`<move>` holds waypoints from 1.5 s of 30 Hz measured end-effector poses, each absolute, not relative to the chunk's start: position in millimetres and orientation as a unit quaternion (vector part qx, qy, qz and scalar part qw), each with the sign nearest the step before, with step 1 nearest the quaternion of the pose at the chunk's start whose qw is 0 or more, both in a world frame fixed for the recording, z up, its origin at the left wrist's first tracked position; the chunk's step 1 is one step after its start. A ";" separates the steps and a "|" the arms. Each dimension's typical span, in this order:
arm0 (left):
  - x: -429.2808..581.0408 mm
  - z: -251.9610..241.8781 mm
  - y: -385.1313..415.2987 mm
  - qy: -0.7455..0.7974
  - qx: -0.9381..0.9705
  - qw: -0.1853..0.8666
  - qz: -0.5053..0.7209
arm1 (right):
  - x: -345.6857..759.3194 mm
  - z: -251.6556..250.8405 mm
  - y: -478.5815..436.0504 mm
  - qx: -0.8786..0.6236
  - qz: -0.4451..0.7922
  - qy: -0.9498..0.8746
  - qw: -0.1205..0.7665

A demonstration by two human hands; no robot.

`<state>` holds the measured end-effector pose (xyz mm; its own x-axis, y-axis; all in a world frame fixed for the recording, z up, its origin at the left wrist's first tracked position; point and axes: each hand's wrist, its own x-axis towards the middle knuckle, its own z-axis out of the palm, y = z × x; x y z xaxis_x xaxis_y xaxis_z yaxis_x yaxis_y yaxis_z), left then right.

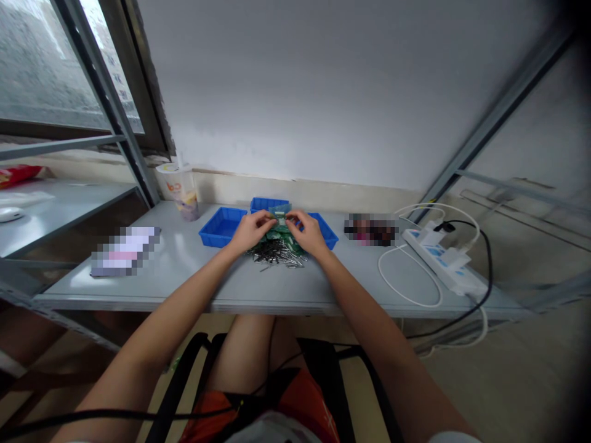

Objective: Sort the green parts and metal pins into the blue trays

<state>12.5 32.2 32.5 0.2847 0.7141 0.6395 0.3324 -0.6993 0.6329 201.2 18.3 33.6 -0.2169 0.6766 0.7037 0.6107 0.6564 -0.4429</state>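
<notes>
Both hands meet over the middle of the grey table. My left hand [252,229] pinches the left side of a small clear-green plastic bag [280,212], and my right hand [305,230] pinches its right side. Below the fingers lie more green bags [279,234], partly covered by the hands. In front of them spreads a loose pile of thin metal pins or screws [276,253], too small to tell which. A blue tray [223,227] stands left of the hands, another blue tray [328,231] to the right, partly hidden, and a third blue tray [268,204] behind.
A lidded drink cup [184,194] with a straw stands at the back left, and a pixelated phone-like object [124,251] lies nearer. At right are a blurred item [370,230] and a white power strip [446,261] with looping cables. Metal posts frame both ends.
</notes>
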 end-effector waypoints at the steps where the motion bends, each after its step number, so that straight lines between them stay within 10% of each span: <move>1: 12.5 32.7 31.7 0.336 0.778 0.192 0.495 | 201.1 33.5 18.3 -0.414 0.035 -0.779 0.469; 45: 12.6 32.8 32.2 0.266 0.815 0.122 0.500 | 199.6 28.7 21.3 -0.410 0.063 -0.779 0.470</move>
